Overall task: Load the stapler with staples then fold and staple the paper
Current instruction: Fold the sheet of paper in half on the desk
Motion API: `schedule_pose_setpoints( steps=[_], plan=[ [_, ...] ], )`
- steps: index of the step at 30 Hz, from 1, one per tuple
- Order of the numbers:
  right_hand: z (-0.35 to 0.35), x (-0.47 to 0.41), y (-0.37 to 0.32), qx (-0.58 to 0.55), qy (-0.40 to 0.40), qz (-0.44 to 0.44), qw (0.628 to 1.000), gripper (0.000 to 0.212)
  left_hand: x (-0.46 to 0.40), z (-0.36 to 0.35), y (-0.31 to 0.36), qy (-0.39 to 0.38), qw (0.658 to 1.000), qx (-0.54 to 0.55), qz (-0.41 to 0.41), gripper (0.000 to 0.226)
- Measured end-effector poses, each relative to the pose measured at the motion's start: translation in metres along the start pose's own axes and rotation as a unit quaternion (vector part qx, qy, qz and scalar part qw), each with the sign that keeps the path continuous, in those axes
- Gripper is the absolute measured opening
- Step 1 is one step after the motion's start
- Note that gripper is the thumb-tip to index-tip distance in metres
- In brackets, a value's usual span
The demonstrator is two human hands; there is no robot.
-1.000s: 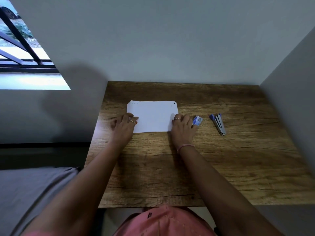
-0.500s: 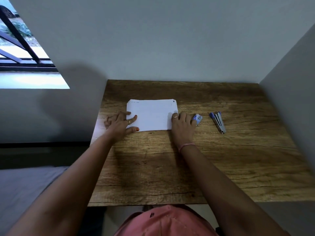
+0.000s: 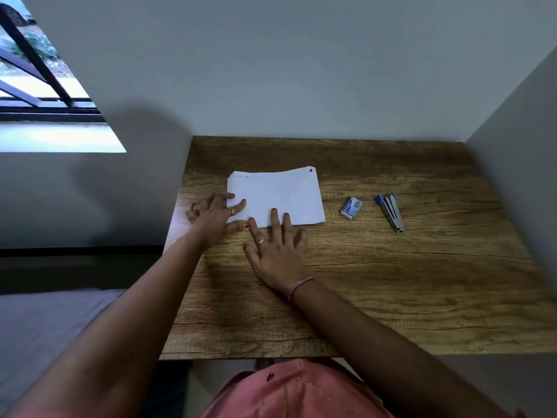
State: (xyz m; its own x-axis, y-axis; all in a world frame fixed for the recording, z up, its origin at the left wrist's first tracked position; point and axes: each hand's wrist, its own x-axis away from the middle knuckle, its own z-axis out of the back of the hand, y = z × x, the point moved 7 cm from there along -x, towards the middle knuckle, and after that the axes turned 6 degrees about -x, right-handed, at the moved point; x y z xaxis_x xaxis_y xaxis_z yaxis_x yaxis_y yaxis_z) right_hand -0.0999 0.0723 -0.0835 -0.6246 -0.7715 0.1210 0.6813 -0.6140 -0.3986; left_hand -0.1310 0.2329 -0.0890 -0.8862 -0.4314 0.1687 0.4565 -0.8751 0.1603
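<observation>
Since the earlier frames the right hand [image 3: 275, 251] has slid leftward along the near edge of the folded paper [image 3: 277, 196], away from the staple box [image 3: 351, 208], which it had been touching and which now lies alone on the desk [image 3: 391, 282]; the left hand [image 3: 215, 217] has shifted only slightly at the paper's left edge. The right hand lies flat with its fingers [image 3: 274, 220] straight and spread, the tips of the middle ones pressing down on the paper's near edge, so its grip is open and holds nothing. The left hand rests at the paper's near left corner, fingers extended and splayed, some on the sheet and some on the wood beside it, thumb along the near edge (a ring shows on one finger); its grip is likewise apart, pressing rather than clasping. The paper is a white rectangle lying flat near the desk's far left part, its far edge slightly lifted and wavy, with a small dark mark at the far right corner. The staple box, blue and white, lies just right of the paper, apart from it. Further right lies the stapler [image 3: 390, 212], blue and grey, its length running toward and away from the person, untouched. A window [image 3: 45, 95] with dark bars shows at upper left.
</observation>
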Motion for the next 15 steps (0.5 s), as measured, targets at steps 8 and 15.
schedule_pose_setpoints(
  steps=[8,15],
  plan=[
    [0.008,0.006,0.022,0.023,0.026,-0.006,0.999,0.057,0.003,-0.001,0.000,-0.003,1.000,0.016,0.016,0.059],
    [0.029,0.024,0.095,0.015,0.066,-0.104,0.992,0.053,0.005,-0.002,-0.004,-0.049,0.998,0.018,0.044,0.064]
  ],
)
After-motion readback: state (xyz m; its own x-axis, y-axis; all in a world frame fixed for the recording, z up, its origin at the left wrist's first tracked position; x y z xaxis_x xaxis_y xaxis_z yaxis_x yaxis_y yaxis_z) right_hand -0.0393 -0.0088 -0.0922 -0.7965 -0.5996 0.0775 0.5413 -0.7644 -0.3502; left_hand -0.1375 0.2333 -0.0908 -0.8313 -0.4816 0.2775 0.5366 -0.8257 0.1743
